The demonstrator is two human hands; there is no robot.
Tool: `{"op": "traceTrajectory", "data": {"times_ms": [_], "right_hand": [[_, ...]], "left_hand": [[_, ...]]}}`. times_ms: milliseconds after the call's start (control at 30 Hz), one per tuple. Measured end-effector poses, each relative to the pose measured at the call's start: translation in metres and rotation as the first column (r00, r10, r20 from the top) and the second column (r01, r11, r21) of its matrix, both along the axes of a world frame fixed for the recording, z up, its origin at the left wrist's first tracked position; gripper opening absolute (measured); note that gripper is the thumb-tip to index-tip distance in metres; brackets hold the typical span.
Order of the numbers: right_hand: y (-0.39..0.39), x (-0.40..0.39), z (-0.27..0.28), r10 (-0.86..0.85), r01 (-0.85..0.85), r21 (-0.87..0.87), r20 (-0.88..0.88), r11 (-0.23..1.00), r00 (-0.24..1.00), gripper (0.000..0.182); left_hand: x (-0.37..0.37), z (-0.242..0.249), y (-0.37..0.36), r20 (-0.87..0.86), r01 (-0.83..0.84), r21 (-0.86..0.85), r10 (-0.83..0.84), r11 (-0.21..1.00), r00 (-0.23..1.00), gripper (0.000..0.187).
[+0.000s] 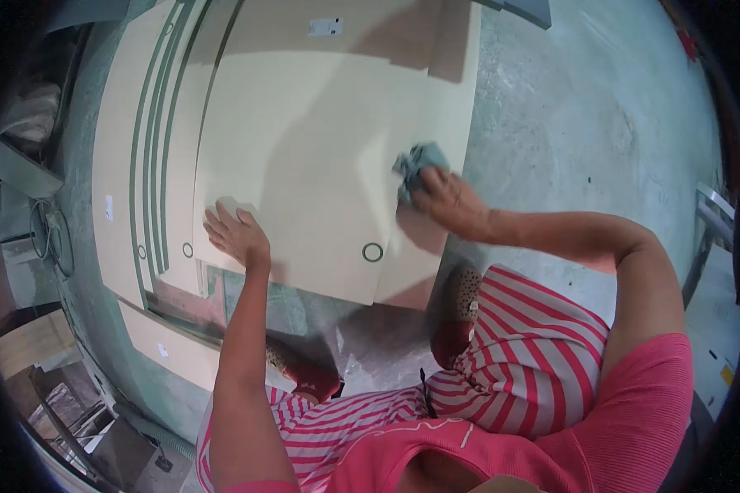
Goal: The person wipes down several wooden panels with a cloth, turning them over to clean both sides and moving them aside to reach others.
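Observation:
A large pale cream panel (321, 156) lies flat in front of me, with a dark ring mark (372, 252) near its lower right corner. On its lower left part rests my left hand (237, 233), palm down with the fingers spread. My right hand (450, 200) is closed around a crumpled grey-blue rag (423, 158) over the panel's right side. Part of the rag is hidden under my fingers. A white label (326, 27) sits near the panel's far end.
More cream panels and strips (123, 164) with dark green edges lie to the left. A further panel piece (168, 349) is at lower left. Cables and boxes (25, 177) line the left side. Metal parts (715, 209) stand at the right, on the grey-green floor (584, 107).

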State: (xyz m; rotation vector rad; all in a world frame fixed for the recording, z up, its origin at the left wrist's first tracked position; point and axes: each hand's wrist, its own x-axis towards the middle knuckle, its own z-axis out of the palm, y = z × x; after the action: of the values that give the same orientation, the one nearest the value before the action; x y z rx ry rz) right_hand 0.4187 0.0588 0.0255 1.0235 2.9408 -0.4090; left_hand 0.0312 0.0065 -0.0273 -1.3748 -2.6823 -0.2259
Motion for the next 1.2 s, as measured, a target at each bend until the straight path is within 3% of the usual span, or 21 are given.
{"op": "traceTrajectory", "data": {"times_ms": [67, 133, 200, 233, 300, 367, 433, 467, 533, 567, 600, 633, 667, 733, 867, 933, 1000, 1033, 1100, 1167, 1200], "right_hand": [[-0.042, -0.013, 0.016, 0.341, -0.329, 0.236, -0.008, 0.914, 0.940, 0.035], [-0.083, -0.026, 0.020, 0.431, -0.431, -0.259, -0.060, 0.864, 0.900, 0.041], [-0.140, -0.032, -0.021, 0.472, -0.580, -0.289, -0.365, 0.762, 0.802, 0.042], [-0.139, -0.038, -0.015, 0.477, -0.585, -0.288, -0.367, 0.759, 0.799, 0.042], [-0.130, -0.068, 0.015, 0.299, -0.637, -0.692, -0.563, 0.341, 0.771, 0.044], [-0.069, -0.086, 0.038, 0.207, -0.420, -0.896, -0.387, 0.145, 0.898, 0.046], [-0.005, -0.078, 0.051, -0.123, -0.355, -0.887, -0.404, 0.296, 0.907, 0.045], [0.032, -0.078, 0.051, -0.106, -0.304, -0.808, -0.407, 0.505, 0.907, 0.043], [0.097, -0.068, 0.084, -0.325, -0.041, -0.903, -0.195, 0.427, 0.926, 0.040], [0.120, -0.063, 0.080, -0.356, 0.076, -0.792, -0.184, 0.605, 0.916, 0.044], [0.141, -0.059, 0.075, -0.293, 0.191, -0.585, -0.083, 0.788, 0.952, 0.047], [0.172, -0.040, -0.001, -0.141, 0.132, 0.076, 0.128, 0.988, 0.982, 0.055], [0.170, -0.042, -0.002, -0.143, 0.135, 0.077, 0.124, 0.988, 0.982, 0.055], [0.151, -0.053, 0.002, -0.285, 0.309, 0.191, -0.143, 0.932, 0.948, 0.062], [0.093, -0.073, -0.027, -0.107, 0.143, 0.326, -0.125, 0.935, 0.986, 0.067], [0.048, -0.072, -0.032, 0.218, -0.180, 0.226, -0.159, 0.957, 0.963, 0.065], [0.010, -0.070, -0.006, 0.473, -0.491, 0.023, -0.316, 0.871, 0.823, 0.057], [0.011, -0.069, 0.004, 0.469, -0.489, 0.021, -0.317, 0.872, 0.824, 0.057], [0.015, -0.069, 0.022, 0.725, -0.766, -0.075, -0.275, 0.638, 0.631, 0.048], [0.055, -0.064, 0.003, 0.435, -0.468, -0.117, -0.230, 0.876, 0.871, 0.051], [0.099, -0.056, 0.006, 0.333, -0.350, -0.035, -0.232, 0.936, 0.914, 0.050]], "left_hand": [[0.001, 0.003, 0.001, -0.002, 0.006, 0.029, -0.006, 1.000, 1.000, 0.050], [0.003, 0.007, 0.001, -0.005, 0.007, 0.013, -0.006, 1.000, 1.000, 0.050], [0.002, 0.006, 0.001, -0.007, 0.018, 0.025, -0.018, 1.000, 1.000, 0.050], [0.003, 0.005, 0.002, -0.010, 0.013, 0.024, -0.012, 1.000, 1.000, 0.050], [0.000, 0.002, 0.001, -0.017, 0.019, 0.045, -0.018, 0.999, 1.000, 0.050], [0.003, 0.005, 0.002, -0.013, 0.011, 0.054, -0.011, 0.998, 1.000, 0.049], [-0.002, 0.000, 0.001, -0.028, 0.027, 0.079, -0.025, 0.997, 0.999, 0.049], [-0.003, -0.002, -0.001, -0.026, 0.017, 0.062, -0.016, 0.998, 1.000, 0.049], [-0.004, -0.001, 0.000, -0.025, 0.034, 0.064, -0.033, 0.997, 0.999, 0.049], [-0.004, -0.003, 0.000, -0.023, 0.024, 0.067, -0.022, 0.997, 0.999, 0.049], [-0.004, -0.002, 0.000, -0.026, 0.026, 0.066, -0.024, 0.998, 0.999, 0.049], [-0.002, 0.000, 0.000, -0.030, 0.028, 0.060, -0.026, 0.998, 0.999, 0.049], [-0.001, 0.002, 0.001, -0.036, 0.030, 0.054, -0.028, 0.998, 0.999, 0.049], [0.000, 0.004, 0.004, -0.037, 0.028, 0.056, -0.026, 0.998, 0.999, 0.049], [-0.001, 0.003, 0.002, -0.027, 0.023, 0.056, -0.021, 0.998, 0.999, 0.050], [0.000, 0.002, 0.004, -0.031, 0.024, 0.057, -0.022, 0.998, 0.999, 0.050], [0.000, 0.002, 0.003, -0.037, 0.020, 0.050, -0.018, 0.999, 0.999, 0.050], [0.000, 0.003, 0.004, -0.010, 0.014, 0.051, -0.013, 0.999, 1.000, 0.050], [-0.001, 0.003, 0.003, 0.016, 0.003, 0.042, -0.004, 0.999, 1.000, 0.050], [-0.003, -0.001, 0.002, 0.020, 0.016, 0.077, -0.017, 0.997, 1.000, 0.050], [-0.001, 0.000, 0.000, 0.020, 0.000, 0.064, -0.001, 0.998, 1.000, 0.050]]}}
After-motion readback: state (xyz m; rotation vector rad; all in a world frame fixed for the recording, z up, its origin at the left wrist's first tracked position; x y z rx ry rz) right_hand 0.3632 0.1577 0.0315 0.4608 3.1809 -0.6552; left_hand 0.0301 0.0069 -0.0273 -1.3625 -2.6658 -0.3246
